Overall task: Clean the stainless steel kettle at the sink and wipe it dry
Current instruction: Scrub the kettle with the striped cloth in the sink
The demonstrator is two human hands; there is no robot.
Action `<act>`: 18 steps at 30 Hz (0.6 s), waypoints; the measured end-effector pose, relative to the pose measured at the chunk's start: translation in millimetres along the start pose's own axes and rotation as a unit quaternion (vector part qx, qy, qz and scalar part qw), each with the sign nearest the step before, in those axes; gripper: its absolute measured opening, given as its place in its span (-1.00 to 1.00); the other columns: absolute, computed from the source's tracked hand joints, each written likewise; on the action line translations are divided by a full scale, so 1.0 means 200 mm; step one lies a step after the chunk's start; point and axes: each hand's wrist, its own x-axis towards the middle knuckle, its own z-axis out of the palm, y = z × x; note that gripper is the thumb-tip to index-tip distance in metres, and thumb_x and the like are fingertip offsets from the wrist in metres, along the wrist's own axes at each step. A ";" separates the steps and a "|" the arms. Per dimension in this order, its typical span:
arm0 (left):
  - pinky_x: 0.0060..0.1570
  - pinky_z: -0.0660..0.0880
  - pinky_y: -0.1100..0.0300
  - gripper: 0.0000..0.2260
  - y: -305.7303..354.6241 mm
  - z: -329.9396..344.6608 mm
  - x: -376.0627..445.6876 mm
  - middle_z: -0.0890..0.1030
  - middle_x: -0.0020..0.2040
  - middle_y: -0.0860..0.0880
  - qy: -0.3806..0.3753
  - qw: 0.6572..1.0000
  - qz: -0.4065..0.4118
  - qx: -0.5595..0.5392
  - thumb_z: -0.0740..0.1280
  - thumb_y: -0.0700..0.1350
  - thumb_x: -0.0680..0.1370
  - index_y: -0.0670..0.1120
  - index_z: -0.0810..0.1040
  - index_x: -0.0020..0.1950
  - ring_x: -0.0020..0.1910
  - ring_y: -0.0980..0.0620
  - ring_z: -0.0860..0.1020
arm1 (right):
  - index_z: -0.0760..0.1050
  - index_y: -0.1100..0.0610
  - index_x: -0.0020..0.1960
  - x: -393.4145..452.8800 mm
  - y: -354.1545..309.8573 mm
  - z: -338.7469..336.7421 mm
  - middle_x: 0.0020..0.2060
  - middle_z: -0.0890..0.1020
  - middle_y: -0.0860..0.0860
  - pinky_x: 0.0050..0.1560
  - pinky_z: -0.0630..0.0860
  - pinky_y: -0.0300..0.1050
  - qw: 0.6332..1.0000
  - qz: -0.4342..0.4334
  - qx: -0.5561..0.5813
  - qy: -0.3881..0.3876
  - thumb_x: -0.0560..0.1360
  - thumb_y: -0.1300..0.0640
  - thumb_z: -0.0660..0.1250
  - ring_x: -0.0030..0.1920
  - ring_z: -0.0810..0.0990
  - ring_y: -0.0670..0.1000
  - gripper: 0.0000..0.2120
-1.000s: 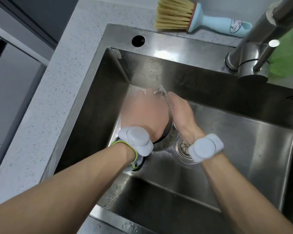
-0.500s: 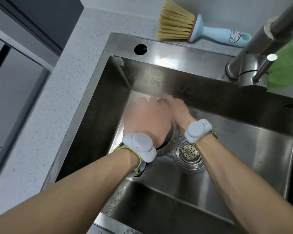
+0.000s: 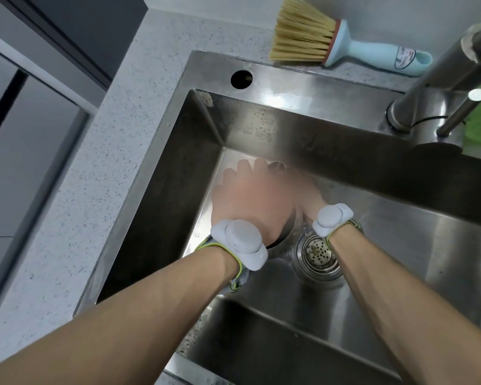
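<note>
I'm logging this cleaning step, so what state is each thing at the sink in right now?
Kettle: in the sink basin, mostly hidden under both hands.
Left hand: spread over the kettle, blurred.
Right hand: on the kettle's side, grip unclear.
Tap: no water stream visible.
Drain strainer: uncovered, wet.
Brush: lying on the counter, untouched.

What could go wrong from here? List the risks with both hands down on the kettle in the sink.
1. The left hand covers most of the kettle, and the right hand is largely hidden behind it; on wet steel the grip may slip and the kettle knock the sink wall.
2. The kettle sits right beside the open drain, so any small loose part could drop in.
3. The faucet overhangs; lifting carelessly could strike it.
</note>
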 end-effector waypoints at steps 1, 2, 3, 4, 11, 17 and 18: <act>-0.06 0.32 0.00 -0.67 0.00 0.00 0.00 0.50 0.07 -0.04 0.001 1.000 0.000 0.002 -0.03 0.18 0.64 -0.01 0.39 0.06 0.07 -0.12 0.44 | 0.61 -0.10 -0.37 0.00 0.00 0.00 -0.43 0.65 -0.10 -0.12 0.47 -0.03 1.000 -0.002 -0.001 -0.001 0.29 -0.27 0.17 -0.21 0.58 0.05 -0.67; -0.08 0.30 0.01 -0.67 0.00 0.00 0.00 0.50 0.06 -0.04 0.003 1.000 0.001 0.003 -0.03 0.18 0.64 -0.01 0.39 0.05 0.07 -0.12 0.44 | 0.60 -0.10 -0.37 0.00 0.00 0.00 -0.44 0.64 -0.11 -0.12 0.47 -0.04 1.000 -0.004 -0.003 -0.002 0.29 -0.27 0.17 -0.22 0.58 0.05 -0.67; -0.08 0.29 0.02 -0.68 0.00 0.00 0.00 0.50 0.06 -0.04 0.005 1.000 0.002 0.002 -0.03 0.18 0.64 -0.01 0.37 0.03 0.06 -0.12 0.43 | 0.60 -0.09 -0.37 0.01 0.00 0.00 -0.43 0.65 -0.10 -0.12 0.47 -0.04 1.000 -0.007 -0.001 -0.003 0.30 -0.27 0.17 -0.22 0.57 0.05 -0.66; -0.09 0.28 0.02 -0.70 0.00 0.01 0.00 0.50 0.06 -0.04 0.005 1.000 0.002 -0.002 -0.02 0.18 0.64 0.00 0.34 0.01 0.06 -0.12 0.43 | 0.60 -0.08 -0.36 0.01 0.01 0.00 -0.42 0.65 -0.09 -0.12 0.48 -0.04 1.000 -0.009 0.001 -0.004 0.30 -0.27 0.18 -0.22 0.58 0.05 -0.66; -0.08 0.27 0.01 -0.72 -0.01 0.01 0.00 0.48 0.04 -0.03 0.005 1.000 0.003 -0.010 -0.04 0.19 0.62 0.03 0.27 -0.02 0.07 -0.12 0.43 | 0.66 -0.11 -0.28 -0.05 0.01 0.00 -0.27 0.71 -0.14 -0.03 0.50 -0.10 0.999 -0.046 0.015 -0.014 0.44 -0.11 0.29 -0.11 0.62 -0.04 -0.78; -0.10 0.25 0.02 -0.75 -0.01 0.01 0.00 0.46 0.01 -0.01 0.020 1.000 0.006 -0.019 -0.02 0.19 0.63 0.03 0.26 -0.02 0.00 -0.09 0.38 | 0.57 0.11 -0.24 -0.16 -0.10 0.00 -0.30 0.59 -0.13 -0.09 0.40 -0.21 0.983 -0.167 0.053 -0.049 0.49 -0.05 0.24 -0.19 0.48 -0.14 -0.72; -0.10 0.24 0.02 -0.75 -0.01 0.01 0.00 0.45 0.01 0.00 0.022 1.000 0.006 -0.019 -0.02 0.19 0.63 0.03 0.26 -0.01 0.00 -0.09 0.39 | 0.56 0.13 -0.22 -0.18 -0.10 0.00 -0.31 0.58 -0.12 -0.10 0.40 -0.26 0.981 -0.175 0.066 -0.044 0.51 -0.06 0.24 -0.20 0.46 -0.14 -0.70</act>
